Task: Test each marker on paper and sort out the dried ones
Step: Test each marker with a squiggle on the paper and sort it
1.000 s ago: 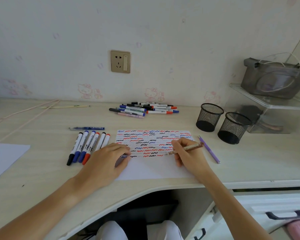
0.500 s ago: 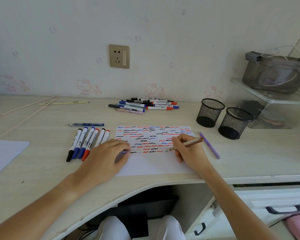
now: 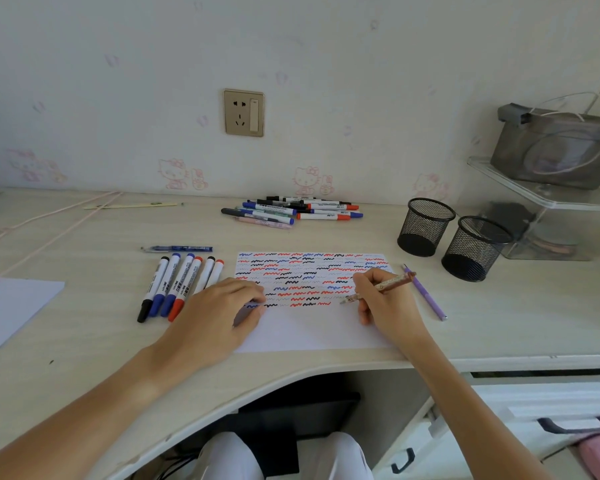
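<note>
A white sheet of paper (image 3: 312,327) lies in front of me, its upper half filled with red, blue and black squiggles. My right hand (image 3: 387,304) grips a brown patterned pen (image 3: 381,287) with its tip on the paper at the right end of the lowest rows. My left hand (image 3: 219,313) rests on the paper's left edge, fingers curled down on it. Several capped markers (image 3: 181,285) lie side by side left of the paper. A pile of markers (image 3: 291,211) sits by the wall. A purple pen (image 3: 425,292) lies right of the sheet.
Two black mesh pen cups (image 3: 425,225) (image 3: 473,247) stand at the right. A blue pen (image 3: 177,249) lies above the marker row. Another white sheet (image 3: 11,310) sits at the far left. A clear shelf with a grey bag (image 3: 555,150) stands at the right. A drawer (image 3: 568,420) is below.
The pen tip has shifted slightly along the lowest rows of squiggles. My left hand stays on the paper. The camera view has tilted a little.
</note>
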